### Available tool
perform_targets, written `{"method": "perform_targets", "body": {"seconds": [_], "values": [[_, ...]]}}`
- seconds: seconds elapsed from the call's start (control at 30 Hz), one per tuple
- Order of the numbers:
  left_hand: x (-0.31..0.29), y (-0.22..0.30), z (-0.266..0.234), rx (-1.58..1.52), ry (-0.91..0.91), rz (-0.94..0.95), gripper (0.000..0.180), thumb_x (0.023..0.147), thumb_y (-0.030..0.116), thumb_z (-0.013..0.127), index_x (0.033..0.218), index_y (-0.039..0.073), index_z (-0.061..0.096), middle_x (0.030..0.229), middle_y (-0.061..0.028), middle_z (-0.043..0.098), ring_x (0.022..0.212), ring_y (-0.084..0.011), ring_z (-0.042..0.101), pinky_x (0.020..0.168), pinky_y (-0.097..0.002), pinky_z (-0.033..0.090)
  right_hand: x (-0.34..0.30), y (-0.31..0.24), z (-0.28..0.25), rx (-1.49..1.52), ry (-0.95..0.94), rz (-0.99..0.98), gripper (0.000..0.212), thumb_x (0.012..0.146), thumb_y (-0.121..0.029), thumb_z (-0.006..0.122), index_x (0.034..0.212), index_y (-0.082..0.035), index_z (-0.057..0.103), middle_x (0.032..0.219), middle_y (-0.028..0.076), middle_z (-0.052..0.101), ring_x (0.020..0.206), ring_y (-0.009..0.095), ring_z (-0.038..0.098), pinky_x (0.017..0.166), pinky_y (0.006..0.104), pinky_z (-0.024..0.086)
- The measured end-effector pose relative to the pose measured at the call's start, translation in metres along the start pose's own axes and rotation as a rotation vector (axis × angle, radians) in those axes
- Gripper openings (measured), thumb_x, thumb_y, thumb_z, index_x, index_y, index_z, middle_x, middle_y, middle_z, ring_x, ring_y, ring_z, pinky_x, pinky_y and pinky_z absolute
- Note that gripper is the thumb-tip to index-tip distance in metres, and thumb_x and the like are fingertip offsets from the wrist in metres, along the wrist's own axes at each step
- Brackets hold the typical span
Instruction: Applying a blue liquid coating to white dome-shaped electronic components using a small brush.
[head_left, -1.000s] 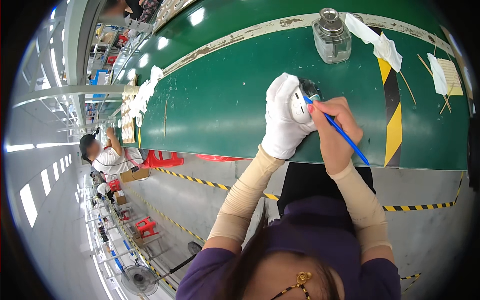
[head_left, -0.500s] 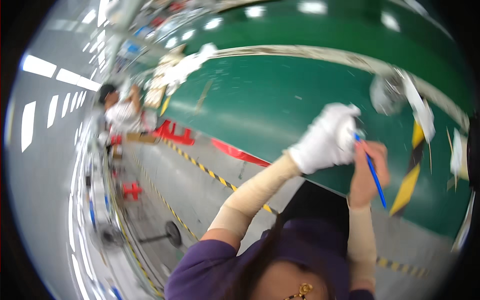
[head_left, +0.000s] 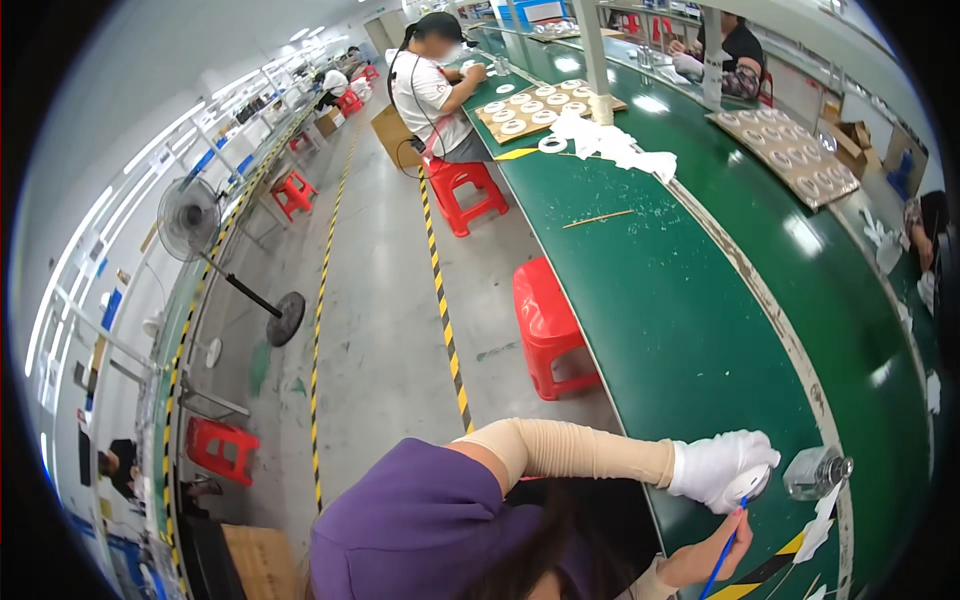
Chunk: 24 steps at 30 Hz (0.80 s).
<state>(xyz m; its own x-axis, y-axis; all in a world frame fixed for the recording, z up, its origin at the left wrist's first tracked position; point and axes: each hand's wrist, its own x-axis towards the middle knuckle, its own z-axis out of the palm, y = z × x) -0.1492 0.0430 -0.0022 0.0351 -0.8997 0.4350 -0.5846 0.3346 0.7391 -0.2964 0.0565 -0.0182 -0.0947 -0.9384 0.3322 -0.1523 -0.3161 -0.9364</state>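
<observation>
While a white round piece is being clamped in the curled fingers of the left hand, its outer face is being left uncovered, presumably so that it can be reached from the other side. A slim blue tool is being pinched pen-fashion by the bare fingers of the right hand, probably for fine control; its tip is being held at the piece, though contact cannot be told. By the white glove, the piece is perhaps being spared smudges. Just beyond the gloved fingers, a clear glass bottle is being carried by the green bench, seemingly for easy reach. Crumpled white tissue is lying right of the bare fingers.
</observation>
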Motion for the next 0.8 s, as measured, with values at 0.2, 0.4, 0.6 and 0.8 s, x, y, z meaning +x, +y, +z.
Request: {"method": "perform_targets", "body": {"seconds": [0.2, 0.4, 0.6, 0.8], "values": [[0.000, 0.007, -0.003, -0.020, -0.043, -0.051, 0.073, 0.062, 0.025, 0.078, 0.125, 0.005, 0.045, 0.116, -0.0201, 0.049, 0.100, -0.0393, 0.054, 0.083, -0.0430, 0.048, 0.007, -0.008, 0.010, 0.048, 0.048, 0.024, 0.016, 0.090, -0.006, 0.064, 0.096, 0.009, 0.064, 0.094, 0.012, 0.065, 0.087, 0.020, 0.060, 0.083, 0.0309, 0.047], [-0.001, 0.008, -0.009, -0.022, -0.060, -0.090, 0.077, 0.061, 0.023, 0.078, 0.128, 0.004, 0.045, 0.118, -0.0189, 0.050, 0.104, -0.0387, 0.053, 0.086, -0.0428, 0.048, -0.007, -0.008, 0.004, -0.049, 0.009, -0.038, 0.014, 0.091, -0.005, 0.063, 0.094, 0.008, 0.063, 0.090, 0.011, 0.064, 0.084, 0.019, 0.058, 0.082, 0.0303, 0.047], [0.000, 0.009, -0.010, 0.029, -0.052, -0.072, 0.078, 0.061, 0.022, 0.078, 0.128, 0.003, 0.045, 0.118, -0.0184, 0.050, 0.102, -0.0376, 0.054, 0.087, -0.0416, 0.049, -0.009, -0.006, 0.005, -0.045, 0.003, -0.043, 0.014, 0.091, -0.006, 0.062, 0.093, 0.008, 0.064, 0.088, 0.010, 0.063, 0.082, 0.017, 0.056, 0.078, 0.0293, 0.046], [0.002, 0.004, -0.006, 0.024, -0.002, -0.031, 0.074, 0.064, 0.024, 0.078, 0.127, 0.004, 0.045, 0.117, -0.0179, 0.050, 0.101, -0.0369, 0.054, 0.086, -0.0420, 0.048, 0.011, -0.022, 0.017, 0.034, -0.006, -0.077, 0.013, 0.090, -0.005, 0.063, 0.092, 0.008, 0.063, 0.090, 0.009, 0.063, 0.081, 0.016, 0.055, 0.075, 0.0292, 0.046]]}}
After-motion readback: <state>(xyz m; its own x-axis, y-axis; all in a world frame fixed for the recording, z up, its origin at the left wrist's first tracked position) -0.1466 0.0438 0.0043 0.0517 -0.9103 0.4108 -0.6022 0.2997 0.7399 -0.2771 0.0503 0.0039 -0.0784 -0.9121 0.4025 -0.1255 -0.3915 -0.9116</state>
